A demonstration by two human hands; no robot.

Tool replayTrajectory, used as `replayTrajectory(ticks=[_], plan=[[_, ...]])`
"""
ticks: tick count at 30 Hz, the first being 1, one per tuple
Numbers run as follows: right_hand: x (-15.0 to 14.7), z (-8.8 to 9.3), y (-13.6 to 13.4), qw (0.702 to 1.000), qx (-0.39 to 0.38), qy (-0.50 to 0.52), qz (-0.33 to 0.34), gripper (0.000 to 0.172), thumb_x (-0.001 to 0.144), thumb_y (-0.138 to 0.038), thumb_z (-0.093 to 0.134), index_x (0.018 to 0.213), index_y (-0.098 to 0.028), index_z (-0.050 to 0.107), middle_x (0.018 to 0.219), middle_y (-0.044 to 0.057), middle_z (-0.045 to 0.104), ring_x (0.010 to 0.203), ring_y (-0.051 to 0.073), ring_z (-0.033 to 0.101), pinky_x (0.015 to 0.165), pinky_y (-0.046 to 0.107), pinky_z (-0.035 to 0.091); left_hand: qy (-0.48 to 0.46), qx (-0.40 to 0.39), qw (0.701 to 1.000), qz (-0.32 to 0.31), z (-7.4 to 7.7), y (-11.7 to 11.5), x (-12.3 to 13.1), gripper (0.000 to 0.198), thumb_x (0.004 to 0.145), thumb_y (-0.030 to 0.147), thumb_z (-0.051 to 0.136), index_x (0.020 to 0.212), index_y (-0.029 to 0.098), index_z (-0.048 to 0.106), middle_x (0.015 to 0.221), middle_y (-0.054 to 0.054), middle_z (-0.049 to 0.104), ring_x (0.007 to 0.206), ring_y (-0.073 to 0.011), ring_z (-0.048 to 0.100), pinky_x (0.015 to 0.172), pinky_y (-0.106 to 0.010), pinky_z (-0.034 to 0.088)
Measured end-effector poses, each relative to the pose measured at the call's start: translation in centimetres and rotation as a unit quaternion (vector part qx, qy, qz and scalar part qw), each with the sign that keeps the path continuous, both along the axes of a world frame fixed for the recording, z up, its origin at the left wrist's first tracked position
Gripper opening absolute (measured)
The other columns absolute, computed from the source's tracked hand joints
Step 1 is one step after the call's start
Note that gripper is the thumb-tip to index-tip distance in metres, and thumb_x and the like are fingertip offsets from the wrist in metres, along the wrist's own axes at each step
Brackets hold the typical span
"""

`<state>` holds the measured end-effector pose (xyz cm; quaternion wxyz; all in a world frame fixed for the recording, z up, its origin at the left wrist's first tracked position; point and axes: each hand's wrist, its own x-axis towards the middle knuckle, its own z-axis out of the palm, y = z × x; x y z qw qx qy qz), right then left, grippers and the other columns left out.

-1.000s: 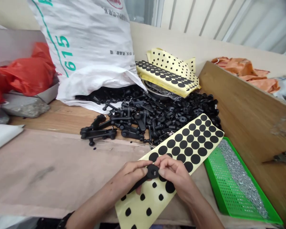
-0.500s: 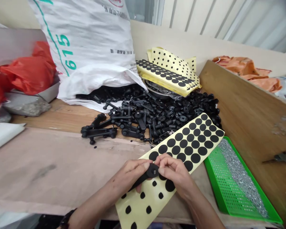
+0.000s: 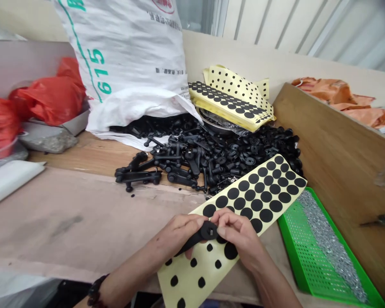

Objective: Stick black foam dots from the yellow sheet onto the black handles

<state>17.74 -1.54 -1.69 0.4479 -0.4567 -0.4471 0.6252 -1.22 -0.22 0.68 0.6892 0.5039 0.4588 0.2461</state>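
Note:
My left hand (image 3: 182,233) is wrapped round a black plastic arm (image 3: 195,240), whose round end with a small metal piece points to the right. My right hand (image 3: 235,229) has its fingers pinched at the right rim of that round end; whatever lies between the fingertips is too small to name. Under both hands a yellow sheet (image 3: 205,295) lies slantwise, bearing large black round stickers in its upper part and small black dots in its lower part.
Beyond the hands lies a heap of black plastic parts (image 3: 192,160) spilling from a white sack (image 3: 131,51). More yellow sheets (image 3: 234,100) rest on a bowl behind. A green basket (image 3: 295,252) with small metal pieces stands right, beside a wooden board (image 3: 333,145). Red bags (image 3: 51,100) sit left.
The whole view has shifted slightly, so things appear a little farther right. Both hands keep nearly the same pose at the black arm's round end.

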Motion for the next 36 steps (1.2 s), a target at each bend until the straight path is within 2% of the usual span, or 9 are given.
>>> replayTrajectory(ticks=[6,11,15,22,29,36], plan=[[0.0,-0.1,0.0,1.0,-0.002,0.004,0.001,0.012,0.066,-0.022,0.069,0.058,-0.019,0.061,0.089,0.005,0.059,0.085,0.021,0.053,0.074,0.03,0.041,0.022,0.006,0.999,0.023,-0.5,0.1,0.1,0.025,0.084,0.038,0.052,0.088,0.018,0.067,0.071,0.002,0.058,0.06,-0.0138,0.049,0.055,-0.021,0.04],[0.0,-0.2,0.0,1.0,0.003,-0.01,0.009,0.013,0.067,-0.02,0.068,0.057,-0.019,0.06,0.089,0.005,0.058,0.083,0.021,0.053,0.072,0.03,0.04,0.023,-0.005,1.0,0.0,-0.3,0.1,0.2,0.029,0.086,0.038,0.049,0.093,0.017,0.067,0.075,0.001,0.058,0.058,-0.012,0.049,0.055,-0.02,0.04],[0.0,-0.1,0.0,1.0,0.002,-0.014,0.007,0.012,0.067,-0.02,0.067,0.057,-0.019,0.061,0.089,0.005,0.058,0.083,0.02,0.053,0.071,0.03,0.04,0.038,0.003,0.999,-0.018,-0.1,0.2,0.4,0.033,0.087,0.04,0.047,0.095,0.015,0.067,0.065,0.003,0.053,0.054,-0.0109,0.046,0.05,-0.02,0.036],[0.0,-0.3,0.0,1.0,0.006,-0.021,0.011,0.011,0.068,-0.017,0.065,0.058,-0.018,0.06,0.089,0.005,0.058,0.082,0.019,0.053,0.069,0.029,0.04,-0.002,0.006,0.997,-0.08,-1.4,1.0,0.3,0.03,0.084,0.035,0.052,0.099,0.014,0.067,0.068,0.002,0.053,0.049,-0.0081,0.042,0.044,-0.018,0.034],[0.0,-0.4,-0.1,0.997,0.03,-0.069,0.006,0.01,0.069,-0.016,0.061,0.06,-0.018,0.057,0.088,0.005,0.059,0.08,0.018,0.055,0.068,0.028,0.043,0.009,0.015,0.998,-0.06,-2.0,1.0,0.5,0.033,0.079,0.036,0.055,0.1,0.014,0.066,0.066,0.003,0.053,0.046,-0.0075,0.042,0.041,-0.017,0.037],[-0.9,-0.1,-0.3,0.984,0.09,-0.147,-0.045,0.013,0.065,-0.011,0.06,0.056,-0.02,0.055,0.075,0.002,0.057,0.071,0.016,0.055,0.06,0.025,0.043,0.052,0.037,0.998,-0.006,-2.4,0.3,0.9,0.038,0.078,0.042,0.056,0.101,0.014,0.062,0.053,0.006,0.049,0.042,-0.0079,0.042,0.036,-0.016,0.028]])
